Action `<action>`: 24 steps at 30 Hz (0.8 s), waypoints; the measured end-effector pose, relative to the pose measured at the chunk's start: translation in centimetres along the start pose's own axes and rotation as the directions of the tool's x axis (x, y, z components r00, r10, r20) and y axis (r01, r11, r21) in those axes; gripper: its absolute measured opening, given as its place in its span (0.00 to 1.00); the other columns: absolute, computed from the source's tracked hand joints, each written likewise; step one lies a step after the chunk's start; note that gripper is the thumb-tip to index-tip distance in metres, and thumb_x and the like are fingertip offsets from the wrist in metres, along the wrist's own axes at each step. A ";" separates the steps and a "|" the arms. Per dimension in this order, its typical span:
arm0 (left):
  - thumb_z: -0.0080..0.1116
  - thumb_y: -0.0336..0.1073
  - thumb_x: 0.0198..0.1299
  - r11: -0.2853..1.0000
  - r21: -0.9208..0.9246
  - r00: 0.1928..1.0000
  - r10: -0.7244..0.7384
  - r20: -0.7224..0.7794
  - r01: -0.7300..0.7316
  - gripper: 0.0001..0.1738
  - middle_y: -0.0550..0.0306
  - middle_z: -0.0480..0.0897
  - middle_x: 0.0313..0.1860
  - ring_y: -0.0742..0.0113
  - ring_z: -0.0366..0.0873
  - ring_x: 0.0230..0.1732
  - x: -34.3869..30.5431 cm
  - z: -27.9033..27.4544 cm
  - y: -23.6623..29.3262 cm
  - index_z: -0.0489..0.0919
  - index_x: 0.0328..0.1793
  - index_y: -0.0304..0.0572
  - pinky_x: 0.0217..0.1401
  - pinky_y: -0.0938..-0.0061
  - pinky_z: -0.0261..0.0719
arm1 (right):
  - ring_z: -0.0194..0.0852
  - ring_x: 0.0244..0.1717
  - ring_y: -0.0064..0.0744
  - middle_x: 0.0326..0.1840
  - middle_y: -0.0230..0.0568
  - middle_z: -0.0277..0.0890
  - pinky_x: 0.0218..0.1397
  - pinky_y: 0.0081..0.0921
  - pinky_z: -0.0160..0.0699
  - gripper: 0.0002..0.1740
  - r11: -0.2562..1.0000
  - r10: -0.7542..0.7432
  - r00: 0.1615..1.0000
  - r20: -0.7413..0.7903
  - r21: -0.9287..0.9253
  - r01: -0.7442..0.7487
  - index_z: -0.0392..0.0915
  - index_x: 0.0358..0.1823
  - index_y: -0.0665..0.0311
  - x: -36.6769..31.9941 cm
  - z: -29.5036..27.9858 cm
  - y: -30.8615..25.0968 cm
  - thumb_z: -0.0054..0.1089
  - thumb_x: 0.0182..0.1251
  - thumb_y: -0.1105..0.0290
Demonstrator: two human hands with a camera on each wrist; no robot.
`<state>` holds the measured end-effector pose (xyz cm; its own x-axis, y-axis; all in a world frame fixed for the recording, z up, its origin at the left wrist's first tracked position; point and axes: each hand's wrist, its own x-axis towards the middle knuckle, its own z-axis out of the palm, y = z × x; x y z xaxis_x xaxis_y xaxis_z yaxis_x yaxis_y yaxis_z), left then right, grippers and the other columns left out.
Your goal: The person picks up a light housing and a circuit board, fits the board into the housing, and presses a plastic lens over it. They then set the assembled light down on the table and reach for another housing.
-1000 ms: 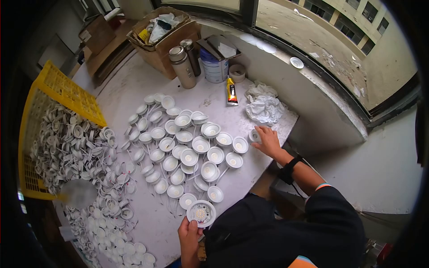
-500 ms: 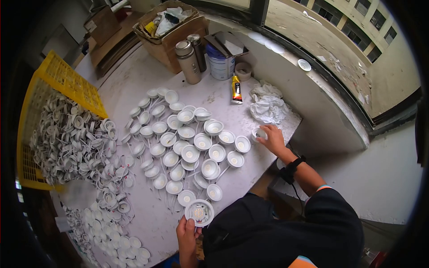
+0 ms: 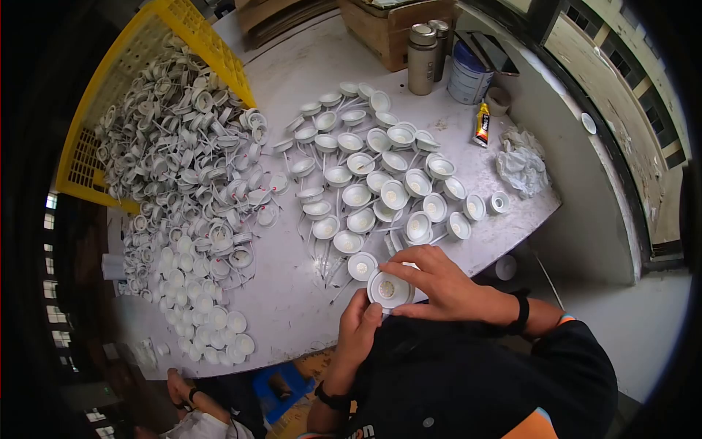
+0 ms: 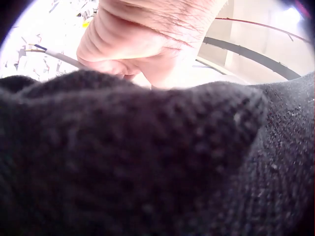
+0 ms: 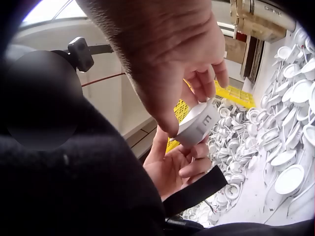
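In the head view a round white LED downlight [image 3: 390, 291] is held between both hands at the table's front edge. A white cone now surrounds its yellowish LED disc. My left hand [image 3: 355, 333] grips the near left rim, thumb on top. The right hand [image 3: 446, 287] spans the right side, thumb at the near edge and fingers over the far rim. The right wrist view shows the downlight's side [image 5: 197, 124] with a dark letter on it, between both hands. Dark cloth [image 4: 123, 157] hides most of the left wrist view; only the heel of the left hand [image 4: 142, 42] shows.
Several finished-looking downlights [image 3: 395, 194] with cables lie just beyond the hands. A small white cup [image 3: 499, 203] stands at their right end. Leftward, a yellow crate [image 3: 238, 77] spills many white housings. Glue tube [image 3: 482, 124], thermoses [image 3: 422, 62] and crumpled plastic [image 3: 523, 168] stand further back.
My right hand has left the small cup at the table's right and come to the downlight in the left hand. Its circuit board, visible earlier, is now covered by a white cone. The view has turned left.
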<state>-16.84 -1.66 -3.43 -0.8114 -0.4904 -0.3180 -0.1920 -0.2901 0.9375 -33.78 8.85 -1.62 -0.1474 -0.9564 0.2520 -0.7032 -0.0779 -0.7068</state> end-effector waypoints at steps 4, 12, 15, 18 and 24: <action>0.48 0.46 0.64 1.000 0.025 1.000 -0.003 -0.002 0.003 0.18 0.66 0.69 0.27 0.81 0.62 0.27 -0.4 -0.6 -0.3 0.71 0.46 0.35 0.29 0.84 0.62 | 0.63 0.53 0.45 0.57 0.47 0.62 0.55 0.36 0.62 0.36 1.000 -0.008 0.999 -0.040 0.024 0.009 0.64 0.61 0.62 0.4 0.8 -0.7 0.66 0.51 0.57; 0.47 0.44 0.64 1.000 -0.027 1.000 0.009 0.012 -0.009 0.17 0.65 0.71 0.29 0.80 0.64 0.28 -0.2 -0.8 0.7 0.72 0.47 0.36 0.31 0.84 0.64 | 0.70 0.45 0.27 0.52 0.41 0.71 0.45 0.23 0.71 0.25 0.779 0.382 0.924 0.024 0.529 -0.336 0.68 0.59 0.64 0.0 1.4 -0.3 0.58 0.62 0.65; 0.47 0.44 0.64 0.999 -0.041 0.999 0.005 0.034 -0.004 0.18 0.63 0.72 0.31 0.79 0.65 0.29 -0.1 -0.8 0.6 0.71 0.48 0.35 0.33 0.84 0.65 | 0.74 0.41 0.31 0.46 0.45 0.75 0.43 0.26 0.74 0.22 0.679 0.460 0.876 0.143 0.579 -0.451 0.68 0.57 0.65 0.3 1.3 -1.4 0.56 0.62 0.66; 0.47 0.44 0.64 0.999 -0.012 0.996 0.031 0.083 -0.030 0.19 0.62 0.73 0.33 0.79 0.66 0.30 0.1 -0.8 0.2 0.70 0.50 0.34 0.35 0.83 0.66 | 0.76 0.41 0.34 0.45 0.47 0.76 0.44 0.27 0.74 0.23 0.706 0.494 0.867 0.073 0.549 -0.448 0.68 0.57 0.65 0.5 2.2 -1.1 0.56 0.62 0.65; 0.47 0.44 0.64 0.988 0.109 0.993 0.101 0.063 -0.107 0.22 0.57 0.76 0.37 0.76 0.69 0.32 0.5 0.1 0.3 0.68 0.55 0.32 0.35 0.81 0.67 | 0.73 0.45 0.29 0.47 0.42 0.73 0.47 0.26 0.72 0.22 0.802 0.436 0.900 0.001 0.453 -0.389 0.67 0.58 0.65 0.6 2.5 -1.2 0.52 0.65 0.65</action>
<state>-17.33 -1.90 -3.26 -0.8596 -0.4648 -0.2121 -0.1626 -0.1447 0.9760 -31.27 7.61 -2.30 -0.4386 -0.8949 -0.0819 -0.1917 0.1822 -0.9644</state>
